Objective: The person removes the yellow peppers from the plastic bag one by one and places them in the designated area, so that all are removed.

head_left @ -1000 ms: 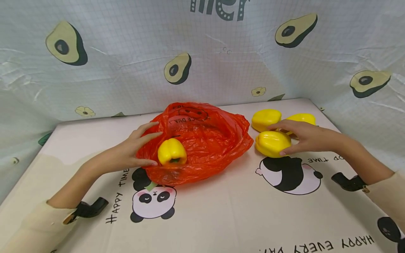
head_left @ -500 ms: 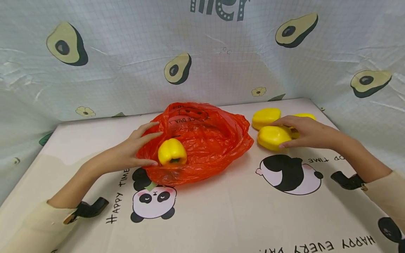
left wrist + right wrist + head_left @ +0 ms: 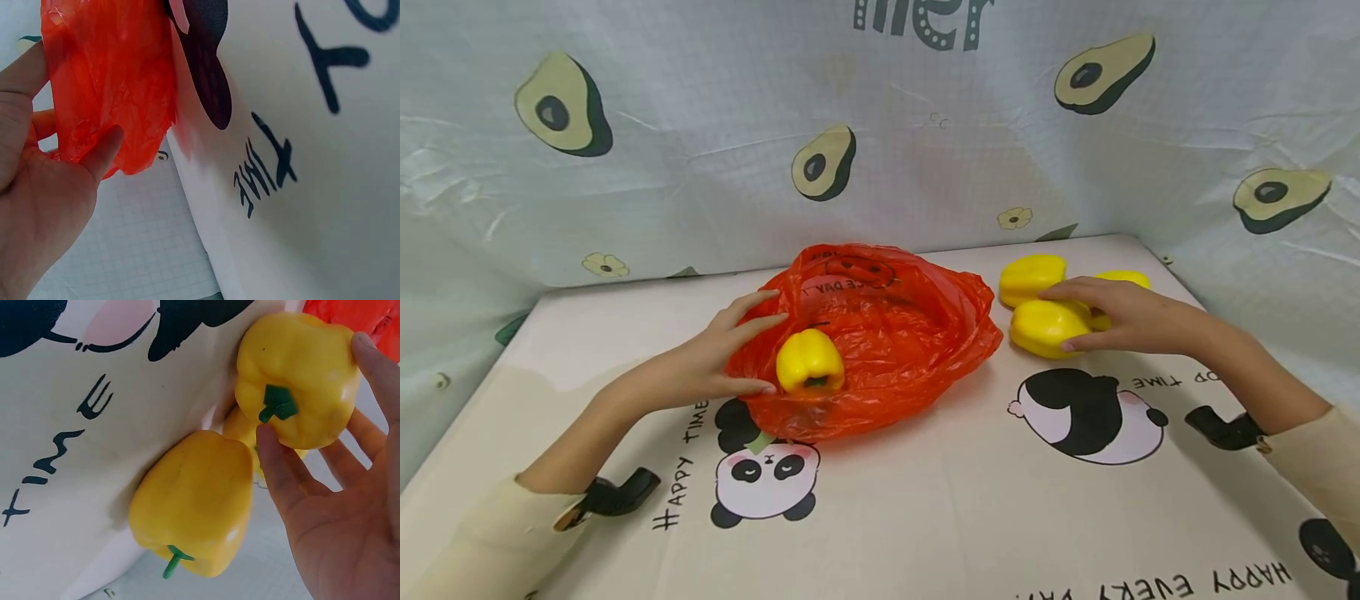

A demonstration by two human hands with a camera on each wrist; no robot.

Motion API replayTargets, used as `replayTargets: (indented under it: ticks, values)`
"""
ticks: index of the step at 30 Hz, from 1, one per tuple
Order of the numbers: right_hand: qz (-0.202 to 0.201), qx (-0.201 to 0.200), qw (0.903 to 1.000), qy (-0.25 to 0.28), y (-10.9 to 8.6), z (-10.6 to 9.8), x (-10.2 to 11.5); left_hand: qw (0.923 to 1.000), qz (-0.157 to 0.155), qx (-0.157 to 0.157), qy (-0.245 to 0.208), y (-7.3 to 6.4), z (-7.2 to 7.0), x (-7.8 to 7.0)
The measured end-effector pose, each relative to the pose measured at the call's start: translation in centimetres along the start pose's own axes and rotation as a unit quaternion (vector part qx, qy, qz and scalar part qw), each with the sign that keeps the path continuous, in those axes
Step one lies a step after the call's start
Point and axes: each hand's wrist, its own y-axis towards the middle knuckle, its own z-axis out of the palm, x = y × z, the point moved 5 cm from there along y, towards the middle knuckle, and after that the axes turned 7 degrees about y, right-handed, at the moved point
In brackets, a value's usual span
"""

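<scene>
In the head view, a red plastic bag (image 3: 887,333) lies with its mouth spread wide. One yellow bell pepper (image 3: 809,362) rests inside, at its left end. My left hand (image 3: 700,358) touches the bag's left side with fingers spread; in the left wrist view, the thumb (image 3: 106,153) lies against the red plastic and some fingertips are hidden behind it. To the right of the bag, my right hand (image 3: 1131,317) holds another yellow bell pepper (image 3: 1047,328) between thumb and fingers. Its green stem (image 3: 279,403) faces the right wrist camera.
Two more yellow bell peppers, one behind the held pepper (image 3: 1030,279) and one behind my right hand (image 3: 1126,277), sit at the table's back right. Printed pandas and lettering cover the pale tablecloth (image 3: 940,500). A hanging sheet with avocado prints (image 3: 715,167) stands behind the table.
My right hand has drawn the held pepper slightly back, away from me, and has stayed about there for the last half second. My left hand and the bag have not visibly moved.
</scene>
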Motion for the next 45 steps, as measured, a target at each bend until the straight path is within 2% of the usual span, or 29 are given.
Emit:
replayTargets:
  ticks: [5,9,14,20,28,33,45]
  values:
    - [0.001,0.006,0.9999,-0.011,0.0,-0.8,0.8,1.0000,-0.007,0.006,-0.004,0.1,-0.1,0.0]
    - [0.001,-0.008,0.9998,-0.017,0.3,-2.3,2.1,1.0000,-0.005,0.006,-0.005,0.1,-0.2,-0.1]
    - [-0.021,-0.009,0.9993,-0.030,1.3,-3.9,4.9,1.0000,0.004,0.002,-0.005,0.0,-0.3,-0.2]
    - [-0.051,0.028,0.9979,-0.029,3.3,-4.7,8.9,1.0000,0.005,0.004,-0.007,-0.1,-0.5,-0.3]
    - [-0.103,0.084,0.9904,-0.038,6.5,-4.0,12.7,0.9999,0.007,0.006,-0.010,0.0,-0.6,-0.2]
    - [-0.116,0.115,0.9854,-0.048,8.4,-3.1,14.6,0.9999,0.004,0.007,-0.010,0.0,-0.5,0.0]
    - [-0.184,0.209,0.9581,-0.067,12.7,-0.1,19.0,0.9999,0.004,0.010,-0.011,0.3,-0.4,0.1]
